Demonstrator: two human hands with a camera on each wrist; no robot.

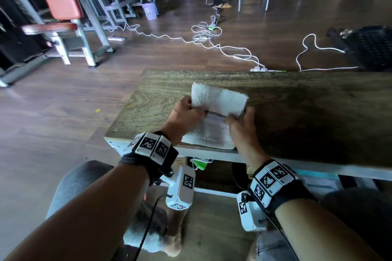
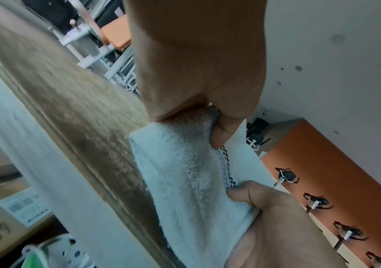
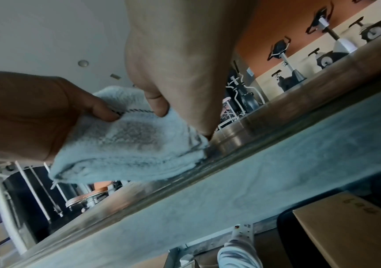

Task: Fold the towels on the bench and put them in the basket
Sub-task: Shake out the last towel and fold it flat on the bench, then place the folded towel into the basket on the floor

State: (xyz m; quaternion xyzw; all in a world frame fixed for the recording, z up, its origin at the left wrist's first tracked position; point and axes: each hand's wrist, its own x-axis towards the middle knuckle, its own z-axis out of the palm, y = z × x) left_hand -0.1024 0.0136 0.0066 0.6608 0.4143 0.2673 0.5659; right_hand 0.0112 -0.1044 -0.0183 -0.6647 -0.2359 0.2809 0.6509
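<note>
A white towel (image 1: 214,118) with a black-and-white checkered stripe lies partly folded on the near left part of the wooden bench (image 1: 297,108). Its far half is raised and curled back toward me. My left hand (image 1: 186,112) pinches the towel's left edge at the stripe. My right hand (image 1: 241,121) pinches the right edge at the same height. In the left wrist view the left thumb (image 2: 221,134) presses the towel (image 2: 184,174) beside the stripe. In the right wrist view the right hand's fingers (image 3: 157,103) curl over the folded towel (image 3: 125,145). No basket shows in any view.
The bench's left end (image 1: 127,104) and near edge lie close to the towel. White cables (image 1: 203,38) trail over the wooden floor beyond it. Gym machines (image 1: 63,17) stand at the back left. Cardboard boxes (image 3: 350,232) sit under the bench.
</note>
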